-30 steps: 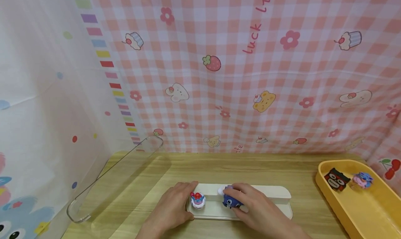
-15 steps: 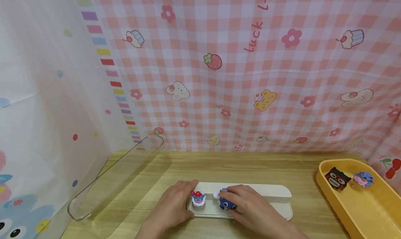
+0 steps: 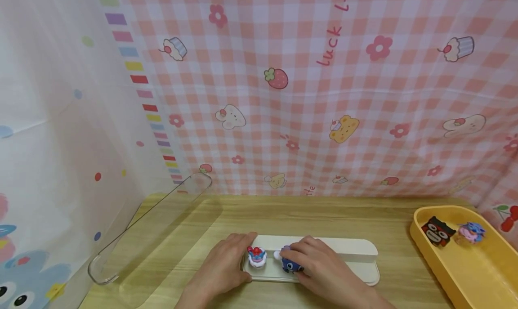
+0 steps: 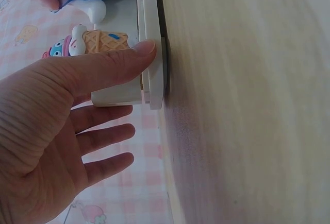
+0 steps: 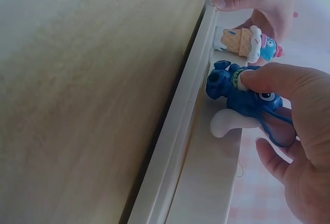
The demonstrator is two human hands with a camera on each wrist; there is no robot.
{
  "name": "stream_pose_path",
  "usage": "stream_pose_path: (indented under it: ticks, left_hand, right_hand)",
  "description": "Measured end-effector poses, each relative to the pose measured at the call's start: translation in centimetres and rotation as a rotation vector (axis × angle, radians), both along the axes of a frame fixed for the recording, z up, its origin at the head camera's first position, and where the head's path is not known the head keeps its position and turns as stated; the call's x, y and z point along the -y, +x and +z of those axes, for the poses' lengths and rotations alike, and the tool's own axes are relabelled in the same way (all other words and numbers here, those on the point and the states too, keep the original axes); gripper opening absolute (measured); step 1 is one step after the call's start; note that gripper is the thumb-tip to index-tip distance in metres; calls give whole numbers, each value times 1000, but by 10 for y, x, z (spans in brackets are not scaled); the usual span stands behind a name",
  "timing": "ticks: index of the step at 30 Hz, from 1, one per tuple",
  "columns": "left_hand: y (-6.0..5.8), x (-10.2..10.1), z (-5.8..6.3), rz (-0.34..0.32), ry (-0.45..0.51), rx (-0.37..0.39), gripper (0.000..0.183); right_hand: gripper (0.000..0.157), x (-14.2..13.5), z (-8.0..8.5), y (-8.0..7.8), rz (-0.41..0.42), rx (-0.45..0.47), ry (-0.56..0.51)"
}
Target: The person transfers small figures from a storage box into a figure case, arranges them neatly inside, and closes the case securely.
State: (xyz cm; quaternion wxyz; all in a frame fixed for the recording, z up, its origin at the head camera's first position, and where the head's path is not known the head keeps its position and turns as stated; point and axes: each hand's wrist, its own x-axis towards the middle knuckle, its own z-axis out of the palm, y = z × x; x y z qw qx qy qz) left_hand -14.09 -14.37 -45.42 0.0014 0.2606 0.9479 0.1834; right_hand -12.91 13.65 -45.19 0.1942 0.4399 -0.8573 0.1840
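A long white stepped display base (image 3: 344,256) lies on the table. My left hand (image 3: 225,265) holds its left end, the thumb (image 4: 116,64) on the front edge and the other fingers behind. On the base's lower step, beside that hand, an ice-cream-cone figurine (image 3: 256,257) with red balls on top stands upright. Just right of it, my right hand (image 3: 323,267) pinches a dark blue big-eared figurine (image 5: 245,98) with a white rounded part between thumb and fingers. The blue figurine is upright over the lower step; whether its feet touch the base I cannot tell.
At the right, a yellow tray (image 3: 441,273) holds a dark owl-like figurine (image 3: 437,231) and a blue-and-pink figurine (image 3: 471,232). A clear plastic cover (image 3: 149,237) leans along the left side. Behind the wooden table (image 3: 315,210) hangs a pink checked cloth (image 3: 251,156).
My right hand has slid the blue figurine a little to the left along the base, closer to the cone figurine. The left hand keeps its place on the base's end.
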Motion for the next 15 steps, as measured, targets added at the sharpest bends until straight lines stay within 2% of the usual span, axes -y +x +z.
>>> stream_pose_path:
  ticks: [8, 15]
  left_hand:
    - [0, 0, -1, 1, 4, 1, 94]
    - [-1, 1, -2, 0, 9, 8, 94]
  right_hand:
    - [56, 1, -3, -1, 15, 0, -3]
    - [54, 3, -4, -2, 6, 37, -4]
